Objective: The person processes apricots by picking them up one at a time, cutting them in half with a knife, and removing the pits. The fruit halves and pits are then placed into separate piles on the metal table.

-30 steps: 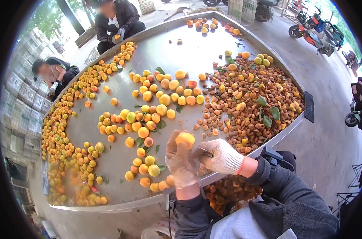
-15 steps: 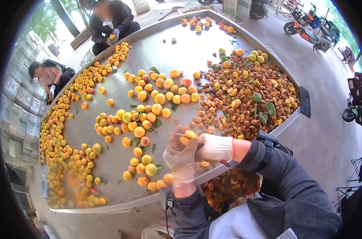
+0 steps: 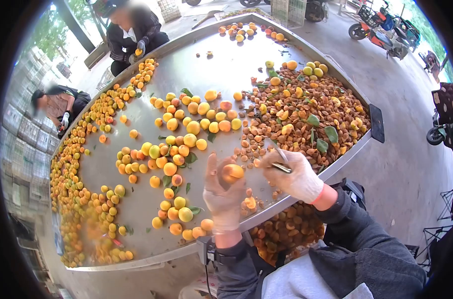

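Note:
My gloved left hand (image 3: 223, 198) is closed round an apricot (image 3: 233, 173) above the near edge of the metal table (image 3: 159, 238). To its right, my gloved right hand (image 3: 298, 177) grips a small knife (image 3: 282, 168), whose blade points up and away from me. The knife is apart from the fruit. Beyond my right hand lies a heap of brown apricot pits (image 3: 311, 114), mixed with some fruit pieces and green leaves. Loose whole apricots (image 3: 185, 214) lie to the left of my left hand.
More apricots (image 3: 77, 184) line the table's left side. Below the near edge, a container of apricot halves (image 3: 286, 229) is partly hidden by my arm. Two people, one (image 3: 134, 37) at the far left corner and another (image 3: 62, 107) at the left, work there. Scooters (image 3: 383, 35) stand behind.
My hands have moved apart: the right one went right with the knife, away from the apricot. My left hand still holds the apricot, its fingers now more upright. The view has shifted slightly.

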`<state>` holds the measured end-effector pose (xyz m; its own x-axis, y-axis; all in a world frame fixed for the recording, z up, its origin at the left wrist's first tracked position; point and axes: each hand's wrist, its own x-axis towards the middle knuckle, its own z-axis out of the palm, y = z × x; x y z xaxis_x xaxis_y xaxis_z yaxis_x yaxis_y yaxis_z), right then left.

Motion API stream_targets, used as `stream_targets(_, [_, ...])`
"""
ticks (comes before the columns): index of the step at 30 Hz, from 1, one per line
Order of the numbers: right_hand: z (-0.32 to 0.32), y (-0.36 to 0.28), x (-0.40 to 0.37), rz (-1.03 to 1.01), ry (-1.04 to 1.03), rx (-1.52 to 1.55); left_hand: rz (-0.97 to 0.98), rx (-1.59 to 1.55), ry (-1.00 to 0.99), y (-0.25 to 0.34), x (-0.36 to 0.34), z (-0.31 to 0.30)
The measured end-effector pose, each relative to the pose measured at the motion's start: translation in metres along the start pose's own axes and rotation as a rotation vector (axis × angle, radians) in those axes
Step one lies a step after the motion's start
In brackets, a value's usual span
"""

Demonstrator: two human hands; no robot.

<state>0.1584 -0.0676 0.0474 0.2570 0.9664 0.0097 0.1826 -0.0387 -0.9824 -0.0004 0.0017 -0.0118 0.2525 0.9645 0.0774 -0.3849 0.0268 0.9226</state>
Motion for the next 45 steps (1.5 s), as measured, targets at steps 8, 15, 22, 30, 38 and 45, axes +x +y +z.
stream_targets(8, [0.022, 0.003, 0.023, 0.116, -0.218, 0.306, 0.420, 0.660, -0.128, 0.017, -0.018, 0.020])
stream_targets(15, [0.023, -0.009, 0.022, 0.341, -0.242, 0.359, 0.471, 0.512, -0.069, 0.000, -0.009, 0.008])
stream_targets(22, [-0.007, -0.011, 0.003, 0.267, -0.436, 0.127, -0.274, -0.353, 0.201, 0.026, -0.002, 0.000])
stream_targets(30, [-0.003, -0.028, 0.013, 0.121, 0.115, 0.397, -0.346, -0.303, 0.099, 0.014, -0.006, 0.010])
stream_targets(38, [0.043, -0.035, 0.034, -0.389, 0.264, 0.701, -0.376, -0.291, 0.128, 0.016, -0.011, 0.023])
stream_targets(45, [0.029, -0.044, 0.048, -0.057, -0.066, 0.897, -0.398, -0.162, 0.215, 0.018, -0.011, 0.031])
